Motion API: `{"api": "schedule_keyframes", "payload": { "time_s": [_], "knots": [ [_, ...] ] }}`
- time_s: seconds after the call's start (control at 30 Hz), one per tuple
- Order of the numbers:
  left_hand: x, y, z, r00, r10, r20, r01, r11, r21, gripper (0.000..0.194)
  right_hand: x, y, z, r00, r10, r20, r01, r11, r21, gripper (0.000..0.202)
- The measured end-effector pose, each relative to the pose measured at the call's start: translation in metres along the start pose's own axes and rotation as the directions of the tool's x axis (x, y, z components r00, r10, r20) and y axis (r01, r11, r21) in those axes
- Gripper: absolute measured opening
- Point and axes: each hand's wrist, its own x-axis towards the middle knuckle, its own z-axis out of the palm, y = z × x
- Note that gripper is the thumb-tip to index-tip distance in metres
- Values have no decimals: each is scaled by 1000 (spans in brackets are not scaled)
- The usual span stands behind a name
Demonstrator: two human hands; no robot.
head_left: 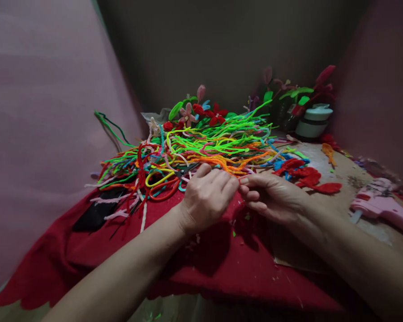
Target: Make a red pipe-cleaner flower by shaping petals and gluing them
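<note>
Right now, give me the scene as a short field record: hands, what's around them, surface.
left hand: curled, fingertips meeting the right hand's at the near edge of the pile
right hand: fingers pinched toward the left; what sits between them is too small to tell
pile: loose pipe cleaners in many colours, just behind both hands
scissors: lying in the pile by the left hand
cloth: red, under the hands
glue gun: pink, at the right
red pieces: right of the pile
flowers: finished, at the back
jar: white, back right

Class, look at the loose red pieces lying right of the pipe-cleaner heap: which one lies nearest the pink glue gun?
The flat red piece at the cluster's right end; the other red pieces lie farther from the glue gun.
</note>
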Motion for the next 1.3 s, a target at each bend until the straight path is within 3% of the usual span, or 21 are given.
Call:
{"api": "schedule_keyframes", "payload": {
  "time_s": [0.03, 0.07, 0.1, 0.17, 0.23, 0.27, 0.33, 0.4, 0.47, 0.53, 0.6, 0.67, 0.8, 0.87, 0.93, 1.0, 1.07, 1.13, 1.17, 1.23, 1.3],
  "knots": [
    [1, -3, 0, 990, -134, -41, 128, 985, -116, 13, 0, -1, 0, 999, -48, -5, 48, 999, -1, 7],
    [2, -8, 1, 950, -307, -59, 280, 919, -276, 9, -1, -3, 0, 994, -106, -10, 106, 994, -23, 8],
    [3, -12, 1, 873, -488, -23, 425, 782, -456, 8, -2, -4, -1, 987, -157, -11, 157, 986, -53, 8],
    [6, -20, 0, 675, -693, 253, 609, 331, -721, 15, -4, -5, -1, 975, -223, 2, 222, 968, -113, 10],
    [8, -26, 0, 542, -568, 619, 696, -109, -710, 23, -6, -5, -1, 964, -264, 45, 267, 950, -162, 11],
    [8, -27, -1, 504, -430, 749, 728, -255, -637, 29, -6, -5, -2, 957, -281, 68, 289, 939, -188, 12],
    [7, -26, -3, 471, -169, 866, 775, -391, -497, 40, -7, -3, -3, 944, -313, 105, 330, 912, -245, 13],
    [7, -23, -6, 476, -26, 879, 802, -397, -446, 46, -6, -2, -4, 935, -336, 116, 355, 883, -306, 13],
    [8, -18, -9, 483, 0, 876, 832, -313, -458, 41, -5, 0, -4, 927, -364, 96, 371, 843, -390, 10],
    [10, -13, -12, 500, -92, 861, 853, -118, -508, 33, -4, 1, -4, 915, -401, 46, 372, 791, -485, 7],
    [13, -8, -14, 580, -224, 783, 815, 149, -560, 28, -4, 2, -3, 903, -429, -4, 364, 772, -521, 4],
    [15, -6, -16, 645, -277, 713, 763, 301, -573, 30, -4, 3, -2, 903, -429, 14, 383, 791, -478, 3],
    [15, -4, -15, 581, -240, 777, 812, 226, -538, 31, -5, 3, -1, 891, -439, 116, 445, 789, -424, 8],
    [10, 0, -9, 651, -293, 700, 745, 425, -515, 29, -4, 3, -1, 889, -451, 79, 431, 766, -477, 11],
    [4, 6, -2, 786, -350, 510, 565, 740, -364, 26, -2, 5, -1, 872, -489, 13, 408, 713, -571, 11],
    [-1, 13, 5, 832, -361, 421, 448, 885, -128, 25, -1, 7, -1, 824, -565, -38, 390, 614, -686, 10],
    [-4, 18, 7, 820, -386, 424, 455, 887, -73, 26, 0, 7, 0, 785, -617, -51, 377, 542, -751, 8],
    [-2, 16, 4, 746, -421, 517, 598, 764, -241, 28, -2, 5, 1, 802, -597, -31, 391, 564, -727, 6],
    [0, 14, 1, 687, -422, 592, 692, 627, -356, 30, -3, 4, 2, 826, -564, -12, 401, 602, -690, 7],
    [6, 8, -6, 544, -364, 756, 839, 258, -480, 33, -5, 2, 3, 860, -509, 27, 414, 665, -622, 7],
    [11, 3, -11, 463, -275, 843, 879, 21, -476, 29, -6, 2, 3, 860, -510, 32, 428, 685, -589, 6]
  ]
}}
